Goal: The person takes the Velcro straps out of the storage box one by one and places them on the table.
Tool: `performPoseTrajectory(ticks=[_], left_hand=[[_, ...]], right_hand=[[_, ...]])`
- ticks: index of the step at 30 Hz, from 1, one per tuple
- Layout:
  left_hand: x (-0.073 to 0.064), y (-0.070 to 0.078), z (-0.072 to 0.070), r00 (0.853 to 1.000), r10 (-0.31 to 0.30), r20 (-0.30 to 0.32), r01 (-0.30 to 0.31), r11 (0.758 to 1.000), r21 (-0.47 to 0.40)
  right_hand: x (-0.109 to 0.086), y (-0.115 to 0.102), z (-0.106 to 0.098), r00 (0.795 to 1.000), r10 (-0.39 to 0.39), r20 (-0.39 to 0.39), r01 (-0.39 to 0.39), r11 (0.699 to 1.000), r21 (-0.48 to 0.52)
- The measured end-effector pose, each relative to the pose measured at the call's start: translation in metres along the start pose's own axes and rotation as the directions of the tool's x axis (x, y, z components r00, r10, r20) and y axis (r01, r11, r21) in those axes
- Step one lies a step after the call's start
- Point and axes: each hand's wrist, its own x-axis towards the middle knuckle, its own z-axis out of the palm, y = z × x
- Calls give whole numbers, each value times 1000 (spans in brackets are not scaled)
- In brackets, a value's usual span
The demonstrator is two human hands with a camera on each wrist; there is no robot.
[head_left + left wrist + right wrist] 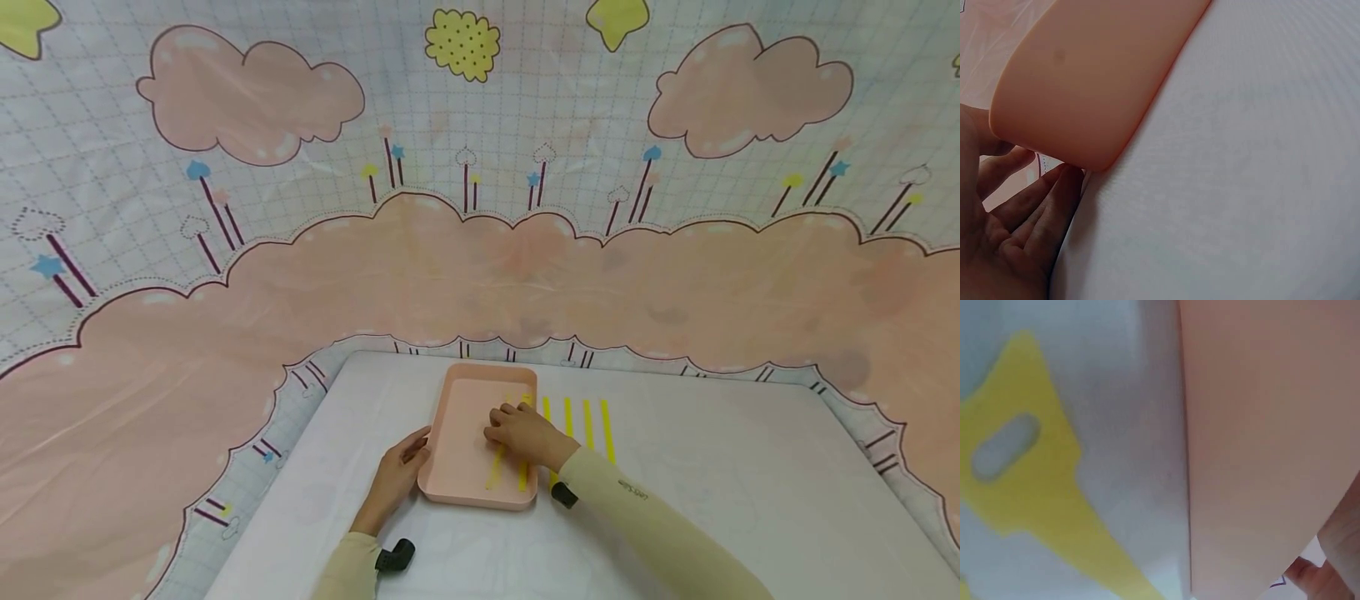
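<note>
A peach rectangular tray (465, 442) lies on the table. At its left wall is my left hand (401, 471), thumb and fingers against the outside; part of this contact is hidden behind the wall (1085, 87) in the left wrist view. Over the tray's right half, my right hand (528, 435) has bent fingers and holds a thin yellow strip (495, 468), partly covered by the hand. Another yellow strip (523, 477) lies inside near the right wall. The right wrist view shows that hand's fingers (1322, 581) only in part, beyond the tray wall (1254, 425).
Several yellow strips (588, 425) lie in a row on the white table (720, 467), right of the tray. Close up, one yellow strip (1054, 494) has a wide end with an oval slot. A cloud-patterned cloth (480, 275) hangs behind the table.
</note>
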Motion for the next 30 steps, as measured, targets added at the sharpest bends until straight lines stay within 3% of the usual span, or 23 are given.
performPoseTrajectory(ticks=[12, 19, 26, 30], left_hand=[[1, -1, 1, 1000, -6, 6, 6, 1000, 10], [0, -1, 2, 1000, -11, 7, 11, 1000, 1], [0, 0, 2, 1000, -8, 8, 8, 1000, -13], [0, 1, 2, 1000, -7, 4, 7, 1000, -11]], right_hand=[[-1, -9, -17, 979, -32, -201, 39, 999, 31], [-3, -15, -22, 953, -21, -301, 43, 997, 68], [-5, -16, -29, 950, 15, -313, 25, 992, 124], [-6, -15, -33, 950, 69, -303, -1, 975, 221]])
